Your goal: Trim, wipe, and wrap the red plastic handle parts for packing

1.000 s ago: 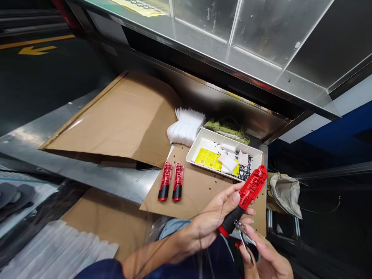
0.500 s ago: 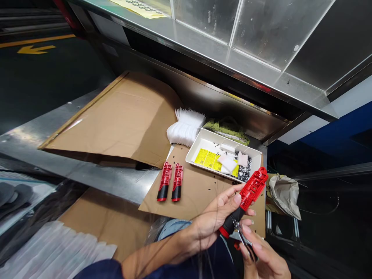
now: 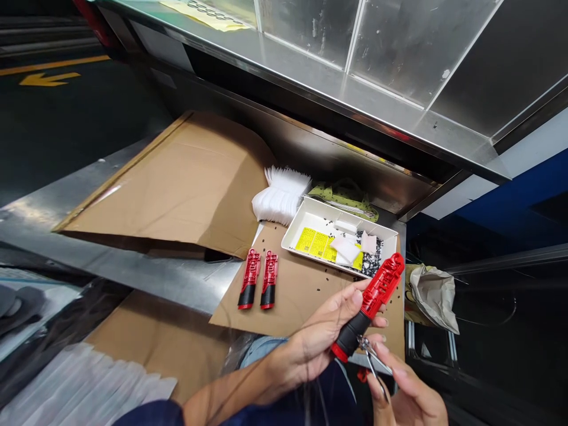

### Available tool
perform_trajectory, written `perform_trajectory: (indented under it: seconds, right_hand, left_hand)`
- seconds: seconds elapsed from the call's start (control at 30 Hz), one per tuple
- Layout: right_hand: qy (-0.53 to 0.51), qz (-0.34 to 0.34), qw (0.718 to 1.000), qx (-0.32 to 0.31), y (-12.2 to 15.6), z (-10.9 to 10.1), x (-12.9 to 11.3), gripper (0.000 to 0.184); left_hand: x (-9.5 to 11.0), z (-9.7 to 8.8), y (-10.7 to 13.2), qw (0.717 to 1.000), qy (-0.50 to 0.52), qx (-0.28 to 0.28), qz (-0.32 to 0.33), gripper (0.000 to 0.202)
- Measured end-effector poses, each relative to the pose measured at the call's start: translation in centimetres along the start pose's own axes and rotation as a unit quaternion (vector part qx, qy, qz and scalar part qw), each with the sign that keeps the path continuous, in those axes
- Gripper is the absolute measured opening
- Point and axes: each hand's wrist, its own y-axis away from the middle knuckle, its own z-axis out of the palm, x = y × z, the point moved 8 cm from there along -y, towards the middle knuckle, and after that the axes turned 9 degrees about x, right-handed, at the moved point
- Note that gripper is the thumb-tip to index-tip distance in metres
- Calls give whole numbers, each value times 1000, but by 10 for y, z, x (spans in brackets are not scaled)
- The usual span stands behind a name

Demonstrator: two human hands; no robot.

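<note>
My left hand (image 3: 322, 328) grips a red and black plastic handle shell (image 3: 368, 312), its red ribbed end pointing up and away. My right hand (image 3: 410, 393) is shut on small metal nippers (image 3: 371, 359), whose tips sit at the black lower end of the shell. I cannot tell whether the tips touch it. Two similar red and black pieces (image 3: 260, 279) lie side by side on a brown cardboard sheet (image 3: 297, 307), beyond my left hand. Small black bits are scattered on the cardboard.
A white tray (image 3: 319, 262) holds yellow printed paper, white pieces and black bits. Behind it are a bundle of white fan-shaped pieces (image 3: 279, 198) and a green pouch (image 3: 344, 198). A crumpled paper bag (image 3: 435, 299) sits right. Stainless steel panels overhang the far side.
The whole scene has drifted slightly left in the view. My hands keep their hold, and the nippers have risen a little along the black end of the shell.
</note>
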Motion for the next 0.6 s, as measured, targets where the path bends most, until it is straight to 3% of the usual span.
perform_trajectory:
  seconds: [0.13,0.37,0.5,0.6]
  right_hand:
    - [0,-54,997,-62,-2,5,0,37]
    - [4,-56,996,-67,-2,6,2,36]
    - [6,20,1000,-1,-2,0,1,23]
    - [-6,80,996,34,0,-11,1,20]
  left_hand:
    - [-5,-1,-1,1000,-7,-10,-6,58]
    - [-6,-4,-2,1000,-24,-9,-5,60]
    - [-6,-1,-2,999,-33,-15,-13,64]
    - [-4,-1,-2,1000,-17,-7,-7,56]
